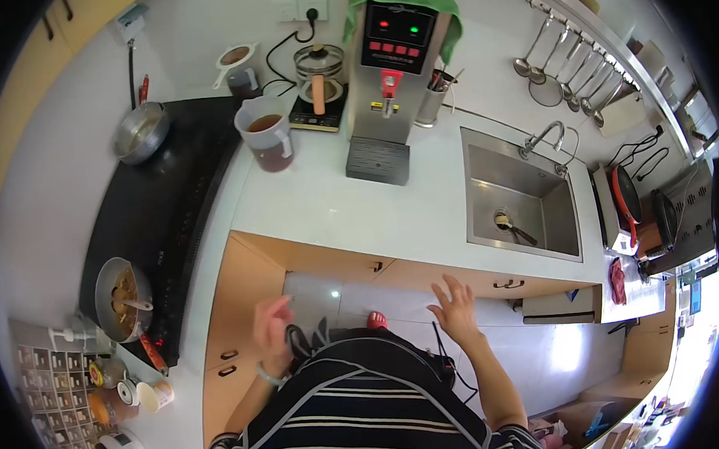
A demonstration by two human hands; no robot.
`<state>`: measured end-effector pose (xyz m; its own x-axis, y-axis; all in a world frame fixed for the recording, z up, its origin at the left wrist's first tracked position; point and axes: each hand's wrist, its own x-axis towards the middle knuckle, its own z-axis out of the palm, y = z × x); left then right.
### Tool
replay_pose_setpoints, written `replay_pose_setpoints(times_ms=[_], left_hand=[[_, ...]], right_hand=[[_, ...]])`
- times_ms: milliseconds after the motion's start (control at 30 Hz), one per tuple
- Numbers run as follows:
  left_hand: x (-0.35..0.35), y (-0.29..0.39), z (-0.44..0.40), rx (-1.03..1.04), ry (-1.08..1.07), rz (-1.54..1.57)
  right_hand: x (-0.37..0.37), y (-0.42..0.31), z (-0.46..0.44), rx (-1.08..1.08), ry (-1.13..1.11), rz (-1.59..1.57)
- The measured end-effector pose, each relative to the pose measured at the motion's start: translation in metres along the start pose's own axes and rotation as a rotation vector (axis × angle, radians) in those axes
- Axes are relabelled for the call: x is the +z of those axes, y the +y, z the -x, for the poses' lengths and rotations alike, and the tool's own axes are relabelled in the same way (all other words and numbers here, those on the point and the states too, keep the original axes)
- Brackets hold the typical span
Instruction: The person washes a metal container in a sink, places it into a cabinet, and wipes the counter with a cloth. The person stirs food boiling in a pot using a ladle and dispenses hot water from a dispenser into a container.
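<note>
My left hand (273, 334) is raised in front of the dark apron, its fingers blurred and partly curled, so its grip is unclear. My right hand (458, 310) hangs in the air before the lower cabinets, fingers apart and holding nothing. Neither hand touches the white counter (319, 206). On it stand a plastic jug (266, 136) of brown liquid, a glass pot (319, 75) on a small hot plate, and a steel water dispenser (382, 103) with a green cloth on top.
At the left, the black cooktop (153, 193) carries a pan (123, 295) of food and a smaller pot (140, 134). A steel sink (526, 185) holding a utensil lies right of the dispenser. Ladles (557, 67) hang on the wall. Jars and tubs crowd the lower left.
</note>
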<state>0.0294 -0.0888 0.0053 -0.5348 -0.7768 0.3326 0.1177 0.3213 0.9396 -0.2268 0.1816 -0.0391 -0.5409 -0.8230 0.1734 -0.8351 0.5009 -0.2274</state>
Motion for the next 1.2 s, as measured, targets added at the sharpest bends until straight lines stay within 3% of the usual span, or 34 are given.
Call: replay_pose_setpoints(times_ms=[133,333,433,500,567,633,733,800,900,1000,1133,1200], left_hand=[[0.079,0.006,-0.021,0.146,-0.239,-0.126],[0.156,0.004,-0.036,0.065,-0.416,-0.164],[0.169,-0.014,-0.032,0.109,-0.351,-0.277],[0.167,-0.043,-0.038,0.202,-0.379,-0.293],[0.176,-0.005,-0.053,0.101,-0.396,-0.335],[0.177,-0.014,-0.069,0.103,-0.439,-0.339],[0.168,-0.024,-0.089,0.111,-0.407,-0.365],[0.163,-0.024,-0.106,0.211,-0.333,-0.425],[0.141,-0.034,-0.123,0.062,-0.23,-0.381],[0.117,-0.042,-0.132,0.04,-0.134,-0.365],[0.101,-0.04,-0.129,-0.082,-0.009,-0.265],[0.09,-0.076,-0.123,-0.125,0.032,-0.321]], right_hand=[[-0.016,0.052,0.045,0.144,0.026,0.027],[-0.017,0.101,0.077,0.318,0.021,-0.048],[0.022,0.128,0.1,0.281,0.012,0.12],[0.0,0.119,0.077,0.332,0.043,0.076],[-0.024,0.136,0.046,0.309,0.126,0.099],[-0.056,0.164,0.006,0.251,0.174,0.204],[-0.147,0.208,-0.073,0.168,0.511,0.242],[-0.25,0.202,-0.124,0.128,0.679,0.322],[-0.37,0.219,-0.176,0.043,1.036,0.45],[-0.469,0.254,-0.211,0.016,1.352,0.448],[-0.558,0.327,-0.226,0.267,1.578,0.29],[-0.579,0.368,-0.232,0.443,1.584,0.298]])
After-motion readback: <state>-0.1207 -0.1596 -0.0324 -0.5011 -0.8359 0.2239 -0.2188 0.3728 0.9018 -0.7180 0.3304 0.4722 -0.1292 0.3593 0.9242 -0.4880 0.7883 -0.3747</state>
